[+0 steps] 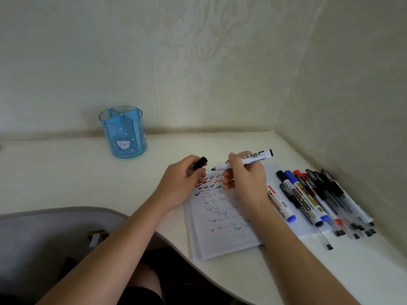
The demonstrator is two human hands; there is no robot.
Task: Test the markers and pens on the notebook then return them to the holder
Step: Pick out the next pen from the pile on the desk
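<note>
The uncapped marker is pinched in the curled fingers of the right hand, tip just above the notebook, while its cap is clamped by the left hand, probably ready for recapping, and the empty holder stands well beyond both.

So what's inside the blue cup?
Inside the blue holder only its divider walls show, splitting it into sections; nothing sticks out. Its tinted wall and cat picture hide the very bottom.
</note>
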